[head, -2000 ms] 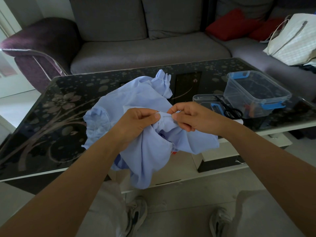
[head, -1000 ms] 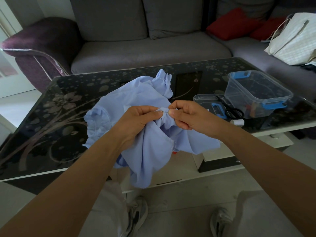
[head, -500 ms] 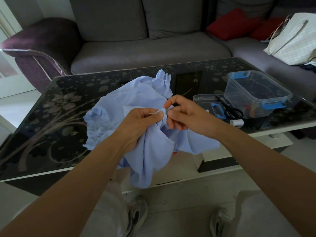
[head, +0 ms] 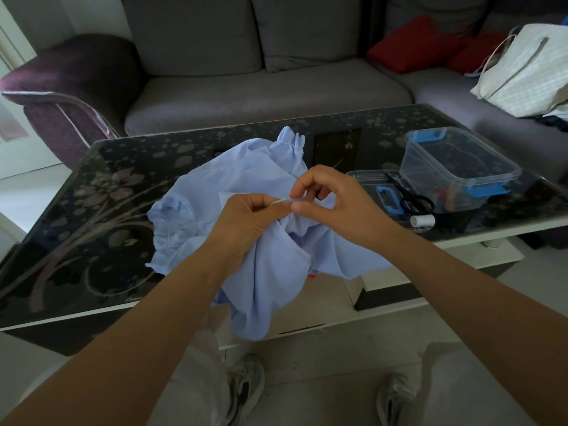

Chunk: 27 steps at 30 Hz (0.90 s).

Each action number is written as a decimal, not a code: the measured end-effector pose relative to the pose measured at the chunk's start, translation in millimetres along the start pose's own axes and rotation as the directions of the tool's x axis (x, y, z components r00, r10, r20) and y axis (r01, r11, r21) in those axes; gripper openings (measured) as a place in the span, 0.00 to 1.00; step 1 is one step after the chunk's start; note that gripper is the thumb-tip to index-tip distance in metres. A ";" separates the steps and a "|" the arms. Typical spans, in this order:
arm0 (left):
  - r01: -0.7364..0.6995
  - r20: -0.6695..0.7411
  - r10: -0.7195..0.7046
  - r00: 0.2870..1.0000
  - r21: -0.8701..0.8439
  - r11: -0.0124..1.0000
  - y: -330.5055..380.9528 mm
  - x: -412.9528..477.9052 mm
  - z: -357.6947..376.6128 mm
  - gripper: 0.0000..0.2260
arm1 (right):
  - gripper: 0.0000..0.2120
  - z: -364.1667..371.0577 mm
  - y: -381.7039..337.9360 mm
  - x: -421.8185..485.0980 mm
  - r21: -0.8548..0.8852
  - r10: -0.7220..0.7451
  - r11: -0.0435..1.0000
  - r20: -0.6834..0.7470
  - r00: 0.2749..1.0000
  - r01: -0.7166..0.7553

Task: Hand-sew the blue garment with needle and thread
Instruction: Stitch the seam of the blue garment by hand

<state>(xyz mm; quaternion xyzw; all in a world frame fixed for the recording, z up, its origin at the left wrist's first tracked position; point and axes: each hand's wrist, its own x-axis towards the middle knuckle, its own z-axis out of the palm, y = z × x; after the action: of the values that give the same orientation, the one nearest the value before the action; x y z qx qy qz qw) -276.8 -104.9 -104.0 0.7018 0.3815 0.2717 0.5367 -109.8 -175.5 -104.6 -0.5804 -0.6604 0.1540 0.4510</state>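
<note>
A light blue garment (head: pixel 239 179) lies bunched on the near part of the black glass table (head: pixel 92 210), and part of it hangs over the front edge. My left hand (head: pixel 249 219) pinches a small fold of the fabric between thumb and forefinger. My right hand (head: pixel 332 201) meets it from the right, its thumb and forefinger pinched at the same fold where a thin pale needle (head: pixel 281 200) shows. The thread itself is too fine to make out.
A clear plastic box with blue clips (head: pixel 461 167) stands at the table's right. Beside it are its lid (head: pixel 373 179), black scissors (head: pixel 415 201) and a white thread spool (head: pixel 422 220). A grey sofa (head: pixel 261 87) with red cushions (head: pixel 415 41) and a pale bag (head: pixel 528 69) stands behind.
My right hand has lifted its fingers off the fabric and re-pinched at the fold, close to my left thumb. My left hand and the garment have hardly moved.
</note>
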 end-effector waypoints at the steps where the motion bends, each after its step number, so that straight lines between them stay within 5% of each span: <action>1: -0.003 -0.001 0.003 1.000 0.015 1.000 0.5 -0.6 0.5 0.10 | 0.03 0.7 -0.4 -0.5 -0.019 -0.038 0.999 0.008 0.999 0.038; 9: 0.008 -0.050 -0.003 0.999 0.093 0.996 -0.5 -2.4 2.1 0.13 | 0.05 11.3 -8.5 -2.3 -0.036 -0.297 0.954 -0.018 0.955 0.297; 11: 0.004 -0.098 0.007 0.995 0.108 0.994 -0.3 -1.3 -1.8 0.14 | 0.05 13.9 -18.7 -5.8 0.132 -0.241 0.964 0.067 0.968 0.230; 13: 0.019 -0.143 -0.009 0.990 0.065 0.998 1.0 0.1 -6.3 0.12 | 0.04 7.2 -24.5 -9.2 0.366 -0.094 0.931 0.262 0.960 -0.009; 15: 0.030 -0.185 -0.025 0.983 0.028 0.999 0.1 1.8 -9.2 0.13 | 0.04 -9.8 -23.2 -11.7 0.409 0.031 0.850 0.590 0.807 -0.332; 17: 0.062 -0.206 -0.049 0.977 0.053 0.997 -1.2 2.6 -10.1 0.12 | 0.04 -27.4 -19.2 -14.7 0.218 0.102 0.794 0.873 0.478 -0.567; 19: 0.088 -0.225 -0.066 0.972 0.089 0.992 -1.9 4.0 -11.2 0.10 | 0.05 -38.1 -17.5 -17.2 0.045 0.100 0.770 0.977 0.189 -0.637; 21: 0.092 -0.227 -0.071 0.971 0.087 0.992 -0.9 3.7 -11.6 0.10 | 0.05 -44.1 -19.1 -17.7 -0.004 0.100 0.767 0.988 0.113 -0.641; 23: 0.085 -0.216 -0.067 0.974 0.076 0.993 0.5 2.8 -10.4 0.09 | 0.04 -47.3 -23.1 -17.3 0.022 0.174 0.784 0.952 0.253 -0.620; 27: 0.045 -0.191 -0.032 0.981 0.066 0.997 2.8 -0.7 -7.9 0.11 | 0.02 -31.4 -21.2 -12.5 0.111 0.380 0.858 0.520 0.765 -0.501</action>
<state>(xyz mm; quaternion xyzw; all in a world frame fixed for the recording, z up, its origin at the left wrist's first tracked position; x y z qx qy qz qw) -282.8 -101.5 -99.2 0.6837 0.4539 0.3134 0.4779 -99.8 -202.8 -77.3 -0.6034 -0.5707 0.4750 0.2909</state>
